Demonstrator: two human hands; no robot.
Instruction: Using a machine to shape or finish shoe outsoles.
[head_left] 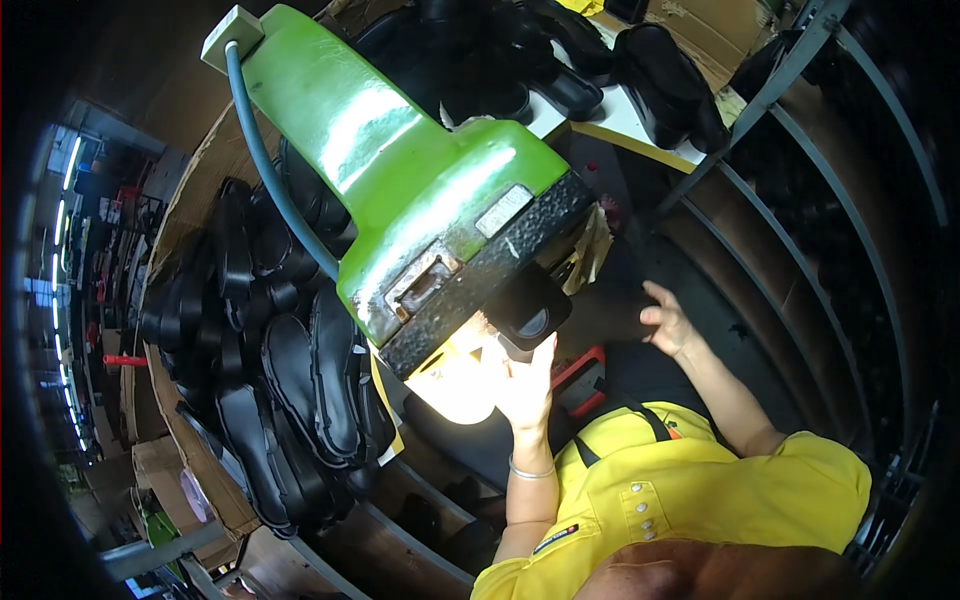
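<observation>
Left hand [522, 388] grips a black piece [515, 298] at the central green machine [400, 180]; right hand [668, 322] spread loosely. Black soles [335, 385] crowd the cardboard box [212, 480], left; shelves [835, 160], right.

We are seeing a dim, crowded workroom. Along the far left, a line of white tube lights [58, 232] is glowing above a cluttered background too small to make out. Nearer, a large open carton [215, 165] is standing beside us, with a smaller carton [165, 475] sitting below it. On our right, a grey metal rack [785, 78] is rising in tiers, its bars bending toward the rim. Ahead, a white-topped table [615, 112] is showing its yellow edge.
</observation>
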